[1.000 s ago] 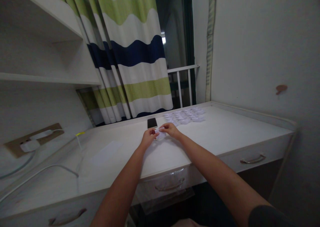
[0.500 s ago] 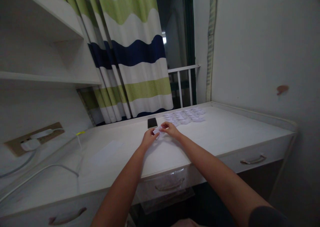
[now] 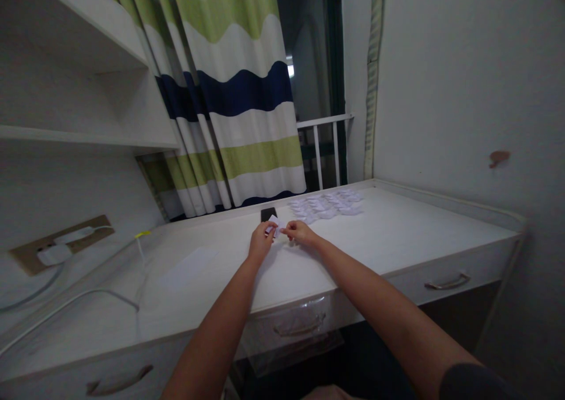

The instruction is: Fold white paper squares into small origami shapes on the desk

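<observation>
A small piece of white paper (image 3: 274, 220), apparently folded, is held up over the desk between my hands. My left hand (image 3: 261, 242) pinches it from the left with thumb and fingers. At its right edge, my right hand (image 3: 301, 234) has thumb and fingertips pressed together on the paper. Just behind the paper lies a dark phone (image 3: 266, 213), partly covered by it. Beyond my right hand, several folded white paper pieces (image 3: 327, 205) lie in rows. The exact folds are too small to make out.
Flat white paper (image 3: 189, 266) lies on the white desk (image 3: 397, 229) at the left. A white cable (image 3: 95, 292) and plugs in a wall socket (image 3: 57, 253) are further left. A striped curtain (image 3: 247, 129) hangs behind the desk, and drawers with metal handles (image 3: 446, 282) are along the front.
The paper has tilted more upright and shifted slightly left, now overlapping the phone. My left hand has turned up with it; my right fingers have moved a little down to its edge.
</observation>
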A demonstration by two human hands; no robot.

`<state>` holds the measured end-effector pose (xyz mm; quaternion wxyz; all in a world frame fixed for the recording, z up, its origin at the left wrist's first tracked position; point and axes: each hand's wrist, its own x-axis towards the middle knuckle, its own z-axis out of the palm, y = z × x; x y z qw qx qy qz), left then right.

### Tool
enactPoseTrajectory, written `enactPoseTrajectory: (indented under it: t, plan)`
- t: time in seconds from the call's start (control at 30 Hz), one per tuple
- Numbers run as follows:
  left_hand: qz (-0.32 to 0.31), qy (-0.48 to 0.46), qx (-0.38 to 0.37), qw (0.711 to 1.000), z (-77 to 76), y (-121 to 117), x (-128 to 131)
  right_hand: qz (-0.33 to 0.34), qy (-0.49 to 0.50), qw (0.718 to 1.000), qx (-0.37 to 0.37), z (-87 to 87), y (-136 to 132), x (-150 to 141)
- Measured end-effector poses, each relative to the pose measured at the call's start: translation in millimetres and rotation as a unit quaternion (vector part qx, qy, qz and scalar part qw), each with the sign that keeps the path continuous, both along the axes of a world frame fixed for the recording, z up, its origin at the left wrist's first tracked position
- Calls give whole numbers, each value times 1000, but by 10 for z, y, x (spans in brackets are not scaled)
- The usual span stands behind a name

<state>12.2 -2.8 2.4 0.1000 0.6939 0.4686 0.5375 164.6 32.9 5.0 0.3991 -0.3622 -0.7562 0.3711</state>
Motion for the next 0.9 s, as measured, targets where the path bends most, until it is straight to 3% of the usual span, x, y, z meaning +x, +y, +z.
enactPoseTrajectory:
  t: [0.2,0.47,0.9]
  plan:
    - [9,42,24,999,-69,73,-11,27,-8,1000,6,-30,28,-20]
    - [30,40,29,998,-42,41,-10,61,33,998,9,-24,38,-23]
    - [51,59,26,997,3,-16,30,30,12,997,76,-38,50,-46]
